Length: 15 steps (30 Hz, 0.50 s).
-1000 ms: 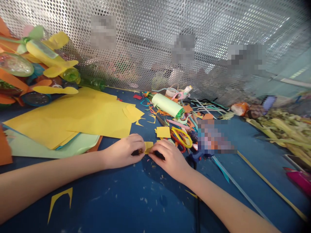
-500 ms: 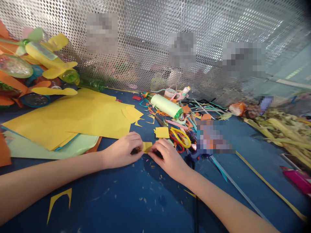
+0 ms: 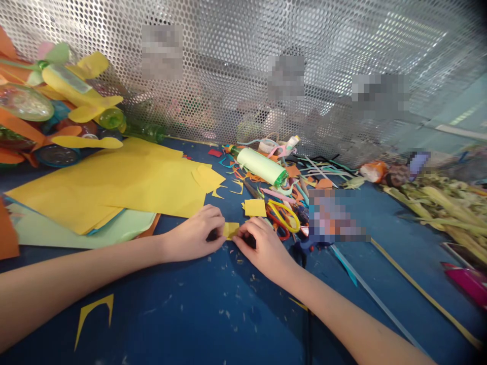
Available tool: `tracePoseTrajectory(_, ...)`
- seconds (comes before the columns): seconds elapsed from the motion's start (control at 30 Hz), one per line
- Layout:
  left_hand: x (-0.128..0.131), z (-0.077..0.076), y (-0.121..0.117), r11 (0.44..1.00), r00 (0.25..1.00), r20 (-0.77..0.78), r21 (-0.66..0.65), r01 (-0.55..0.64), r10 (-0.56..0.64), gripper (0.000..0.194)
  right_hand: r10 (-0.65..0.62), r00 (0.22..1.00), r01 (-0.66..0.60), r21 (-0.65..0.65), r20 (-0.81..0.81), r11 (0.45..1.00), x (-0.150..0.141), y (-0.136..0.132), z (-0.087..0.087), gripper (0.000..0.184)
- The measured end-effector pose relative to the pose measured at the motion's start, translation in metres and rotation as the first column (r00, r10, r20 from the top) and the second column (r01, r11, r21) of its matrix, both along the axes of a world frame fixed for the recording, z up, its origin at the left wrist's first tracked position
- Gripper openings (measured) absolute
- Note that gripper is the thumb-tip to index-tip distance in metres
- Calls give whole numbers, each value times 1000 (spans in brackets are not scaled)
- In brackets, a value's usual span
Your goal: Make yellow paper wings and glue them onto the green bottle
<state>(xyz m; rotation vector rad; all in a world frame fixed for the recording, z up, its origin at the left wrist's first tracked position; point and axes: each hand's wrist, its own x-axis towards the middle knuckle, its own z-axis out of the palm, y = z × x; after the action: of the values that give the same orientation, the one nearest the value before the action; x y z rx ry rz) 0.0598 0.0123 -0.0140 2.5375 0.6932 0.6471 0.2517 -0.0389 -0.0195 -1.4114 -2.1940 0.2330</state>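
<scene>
A small piece of yellow paper (image 3: 231,231) is pinched between my two hands, just above or on the blue table. My left hand (image 3: 200,230) grips its left end between thumb and fingers. At the right end, my right hand (image 3: 261,241) has its thumb and fingertips closed on the same piece. Right behind my right hand lies a small stack of yellow paper squares (image 3: 254,208). Scissors with yellow handles (image 3: 284,215) rest beside that stack. Large yellow paper sheets (image 3: 152,177) spread out behind my left hand.
A green bottle wrapped in pale paper (image 3: 261,166) lies among paper scraps. Bottles with paper petals (image 3: 72,91) crowd the back left against a perforated metal panel (image 3: 228,56). A clear glue stick (image 3: 376,294), corn husks (image 3: 437,203) and a pink object (image 3: 466,281) are on the right. A curved yellow offcut (image 3: 93,306) lies in front.
Both hands keep their pinch on the yellow paper, with hardly any movement. The whole view has shifted very slightly.
</scene>
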Motion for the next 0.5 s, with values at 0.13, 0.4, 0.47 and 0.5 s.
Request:
tracePoseTrajectory(0.13,-1,0,1,1000,1000,-2,-26,1,-1,10,-13,1000,13,-12,3,1000,0,1,1,12)
tracePoseTrajectory(0.4,-1,-3,3,999,1000,24,-40,5,-4,4,-23,1000,23,-5,22,1000,1,0,2,12)
tracePoseTrajectory(0.47,-1,-2,3,999,1000,26,-43,7,-6,5,-27,999,27,-1,33,1000,1,0,2,12)
tracePoseTrajectory(0.5,-1,-2,3,999,1000,26,-45,6,-4,5,-30,999,30,2,40,1000,0,0,2,11)
